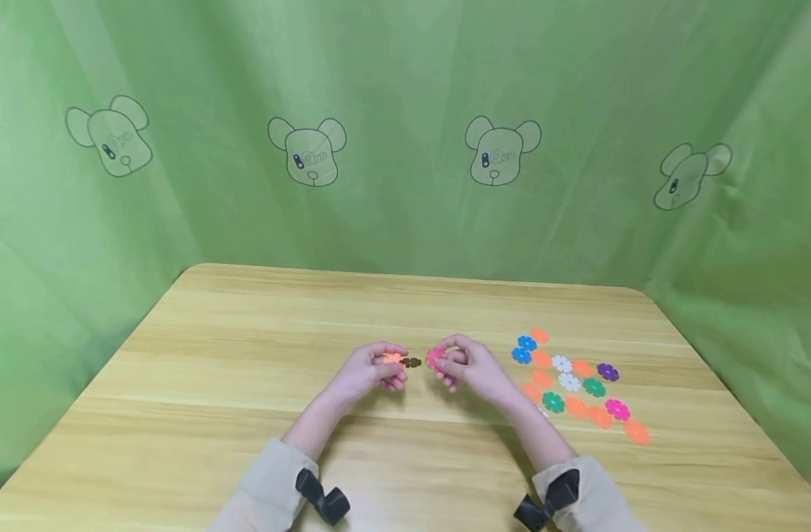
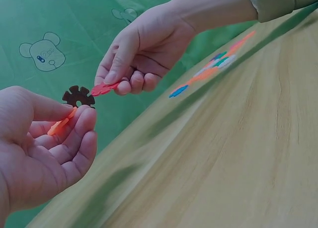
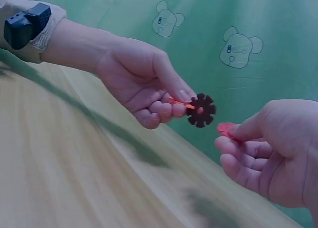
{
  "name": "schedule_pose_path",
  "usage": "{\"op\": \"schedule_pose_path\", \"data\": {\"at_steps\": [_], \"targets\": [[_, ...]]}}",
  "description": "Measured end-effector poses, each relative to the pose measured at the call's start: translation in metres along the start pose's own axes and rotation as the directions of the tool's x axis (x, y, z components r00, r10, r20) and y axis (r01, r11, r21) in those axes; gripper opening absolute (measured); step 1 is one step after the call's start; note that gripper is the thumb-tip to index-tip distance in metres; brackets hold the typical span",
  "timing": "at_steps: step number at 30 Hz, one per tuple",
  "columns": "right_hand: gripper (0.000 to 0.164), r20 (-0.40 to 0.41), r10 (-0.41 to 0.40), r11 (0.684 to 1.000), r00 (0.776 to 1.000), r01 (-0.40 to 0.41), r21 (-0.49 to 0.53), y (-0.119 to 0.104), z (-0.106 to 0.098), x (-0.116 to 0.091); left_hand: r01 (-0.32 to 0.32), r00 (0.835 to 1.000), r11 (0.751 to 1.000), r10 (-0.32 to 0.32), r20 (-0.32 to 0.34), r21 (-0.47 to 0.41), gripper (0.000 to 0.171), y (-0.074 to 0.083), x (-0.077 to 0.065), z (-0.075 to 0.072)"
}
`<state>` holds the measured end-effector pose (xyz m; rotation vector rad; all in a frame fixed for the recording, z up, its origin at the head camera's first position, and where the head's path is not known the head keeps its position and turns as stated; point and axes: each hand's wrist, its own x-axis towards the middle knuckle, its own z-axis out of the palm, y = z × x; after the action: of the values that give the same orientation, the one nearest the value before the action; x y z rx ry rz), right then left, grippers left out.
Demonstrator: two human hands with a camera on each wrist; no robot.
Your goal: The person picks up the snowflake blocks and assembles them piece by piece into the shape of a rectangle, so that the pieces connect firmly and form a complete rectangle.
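Observation:
My left hand (image 1: 368, 372) pinches an orange snowflake disc (image 2: 60, 123) between thumb and fingers. Slotted onto that disc's edge is a dark brown snowflake disc (image 3: 204, 119), standing crosswise to it. In my right hand (image 1: 474, 367), thumb and fingers pinch a pinkish-red snowflake disc (image 3: 225, 128). Both hands are raised over the middle of the table, facing each other. In the head view a small gap shows between the brown and pinkish-red discs; in the left wrist view their edges come right together.
Loose snowflake discs lie flat to the right of my right hand, among them a purple disc (image 1: 608, 372), a green disc (image 1: 594, 387) and a blue disc (image 1: 521, 355), with several orange ones. The wooden table (image 1: 259, 325) is bordered by a green curtain (image 1: 405, 229).

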<state>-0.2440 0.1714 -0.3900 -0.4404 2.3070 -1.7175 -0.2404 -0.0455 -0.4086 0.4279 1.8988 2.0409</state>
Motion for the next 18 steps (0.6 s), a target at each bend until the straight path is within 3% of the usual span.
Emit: {"op": "schedule_pose_path", "data": {"at_steps": [18], "targets": [[0.031,-0.066,-0.005,0.999,0.998,0.007,0.034,0.003,0.016,-0.002,0.018,1.0,0.999,-0.018,0.006,-0.034,0.037,-0.001,-0.001,0.001]]}}
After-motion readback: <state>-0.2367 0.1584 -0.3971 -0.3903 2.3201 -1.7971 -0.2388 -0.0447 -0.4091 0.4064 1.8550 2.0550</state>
